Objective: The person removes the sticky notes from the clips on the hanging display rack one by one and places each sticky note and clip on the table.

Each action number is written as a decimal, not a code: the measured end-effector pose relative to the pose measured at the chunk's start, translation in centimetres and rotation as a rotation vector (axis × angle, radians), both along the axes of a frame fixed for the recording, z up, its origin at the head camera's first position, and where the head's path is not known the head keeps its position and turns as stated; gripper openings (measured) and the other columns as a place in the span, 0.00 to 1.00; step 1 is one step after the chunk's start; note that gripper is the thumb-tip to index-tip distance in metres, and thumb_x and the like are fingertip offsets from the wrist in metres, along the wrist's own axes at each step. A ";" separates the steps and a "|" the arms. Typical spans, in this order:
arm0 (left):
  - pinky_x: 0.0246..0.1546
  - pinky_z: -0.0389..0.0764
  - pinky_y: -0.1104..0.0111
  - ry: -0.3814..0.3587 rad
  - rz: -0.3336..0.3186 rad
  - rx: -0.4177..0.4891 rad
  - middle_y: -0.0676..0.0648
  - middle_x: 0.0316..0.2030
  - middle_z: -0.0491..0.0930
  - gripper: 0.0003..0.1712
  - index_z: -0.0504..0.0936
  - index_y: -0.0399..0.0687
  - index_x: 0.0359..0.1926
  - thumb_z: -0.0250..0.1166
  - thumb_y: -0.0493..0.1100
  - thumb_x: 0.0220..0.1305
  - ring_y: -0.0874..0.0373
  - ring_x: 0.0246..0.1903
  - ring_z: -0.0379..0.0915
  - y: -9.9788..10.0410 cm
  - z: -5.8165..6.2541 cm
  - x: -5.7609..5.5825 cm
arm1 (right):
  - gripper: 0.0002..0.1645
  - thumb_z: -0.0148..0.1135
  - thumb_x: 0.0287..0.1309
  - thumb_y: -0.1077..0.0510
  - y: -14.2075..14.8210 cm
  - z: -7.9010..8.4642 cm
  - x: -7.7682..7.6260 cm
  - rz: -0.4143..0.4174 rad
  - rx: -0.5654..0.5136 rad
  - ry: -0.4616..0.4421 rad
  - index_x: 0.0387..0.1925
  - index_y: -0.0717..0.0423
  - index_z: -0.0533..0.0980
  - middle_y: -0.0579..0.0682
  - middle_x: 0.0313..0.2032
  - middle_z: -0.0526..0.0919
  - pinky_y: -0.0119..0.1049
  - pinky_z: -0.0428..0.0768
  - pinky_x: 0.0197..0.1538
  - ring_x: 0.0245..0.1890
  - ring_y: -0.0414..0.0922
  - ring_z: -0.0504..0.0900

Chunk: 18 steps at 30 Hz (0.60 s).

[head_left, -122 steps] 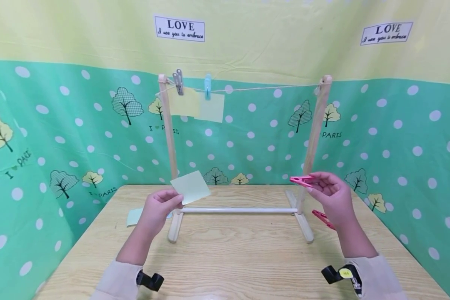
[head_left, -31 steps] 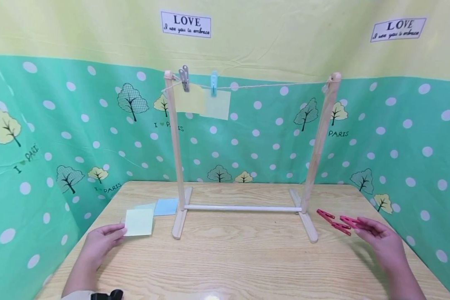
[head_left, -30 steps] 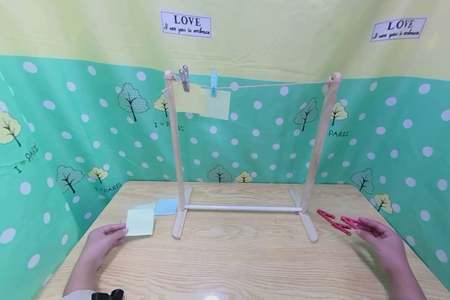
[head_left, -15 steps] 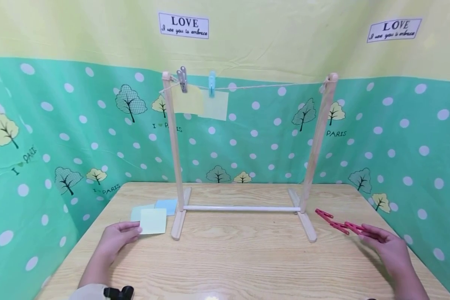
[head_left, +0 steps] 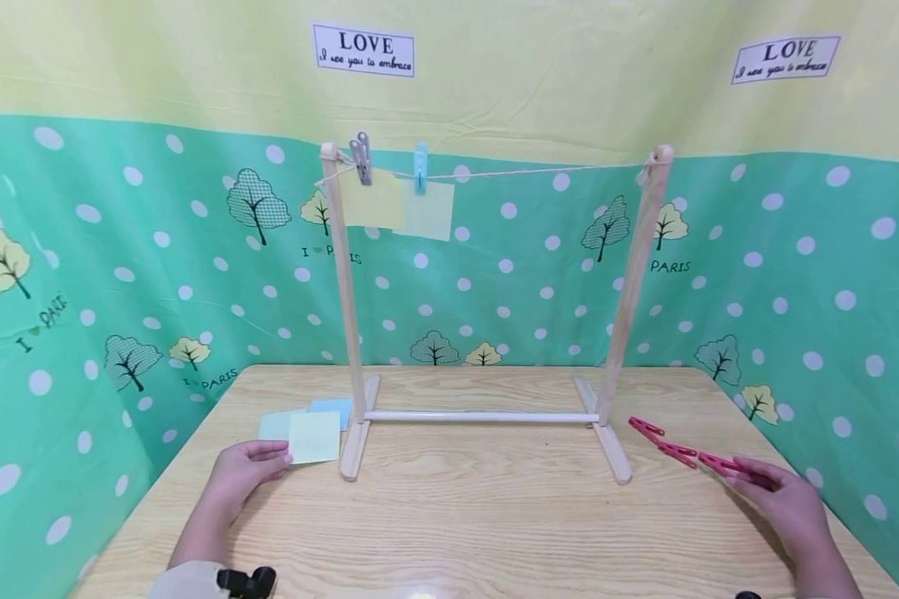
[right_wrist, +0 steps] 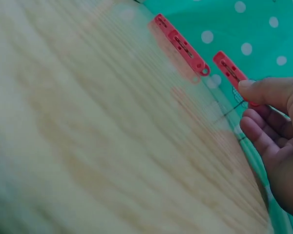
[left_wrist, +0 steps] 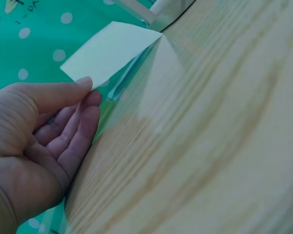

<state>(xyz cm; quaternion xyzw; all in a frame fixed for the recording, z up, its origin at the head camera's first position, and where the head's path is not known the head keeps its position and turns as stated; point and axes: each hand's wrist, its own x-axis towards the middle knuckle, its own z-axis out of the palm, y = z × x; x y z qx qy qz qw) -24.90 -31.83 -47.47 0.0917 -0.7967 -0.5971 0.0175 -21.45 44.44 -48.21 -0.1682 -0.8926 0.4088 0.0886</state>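
My left hand point(head_left: 245, 474) pinches a pale green paper note point(head_left: 315, 437) by its left edge, thumb on top. In the left wrist view the note point(left_wrist: 110, 54) is tilted, its far corner touching or close to the tabletop. Behind it lie a pale blue-green note point(head_left: 275, 425) and a blue note point(head_left: 331, 407), both partly covered. At the right, my right hand point(head_left: 787, 503) pinches a red clothespin point(head_left: 717, 463) by one end. Two more red clothespins, a farther one point(head_left: 647, 428) and a nearer one point(head_left: 677, 452), lie on the table just beyond it.
A wooden rack with a left post point(head_left: 345, 291), right post point(head_left: 633, 291) and white crossbar point(head_left: 479, 417) stands mid-table. From its string point(head_left: 524, 172) hang a yellow note point(head_left: 370, 200) under a grey clothespin point(head_left: 361, 158) and a pale note point(head_left: 427, 212) under a light blue clothespin point(head_left: 420, 169).
Since the oldest frame, both hands have lowered from near the rack toward the table's sides. Over the last second the note has slid right over the others; the held clothespin has come lower and slightly right.
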 end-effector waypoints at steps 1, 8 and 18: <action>0.41 0.84 0.71 0.000 0.004 -0.017 0.39 0.45 0.83 0.31 0.73 0.25 0.58 0.73 0.38 0.57 0.66 0.37 0.81 0.0 0.0 0.0 | 0.46 0.70 0.53 0.37 0.1 -0.1 0.0 -0.003 0.000 -0.008 0.62 0.65 0.71 0.59 0.49 0.82 0.31 0.78 0.41 0.34 0.24 0.70; 0.42 0.74 0.83 0.014 0.009 -0.176 0.42 0.47 0.84 0.31 0.80 0.35 0.54 0.77 0.45 0.52 0.67 0.41 0.79 0.0 0.0 0.1 | 0.48 0.71 0.51 0.36 0.2 -0.4 -0.2 -0.015 -0.009 -0.034 0.61 0.67 0.71 0.64 0.48 0.81 0.58 0.73 0.52 0.47 0.53 0.76; 0.52 0.74 0.74 0.019 0.036 -0.209 0.45 0.44 0.86 0.27 0.82 0.36 0.51 0.77 0.44 0.52 0.69 0.41 0.78 -0.3 -0.4 -0.1 | 0.46 0.71 0.51 0.38 0.1 0.1 -0.1 0.016 0.057 -0.076 0.60 0.67 0.73 0.53 0.38 0.84 0.44 0.72 0.42 0.36 0.42 0.74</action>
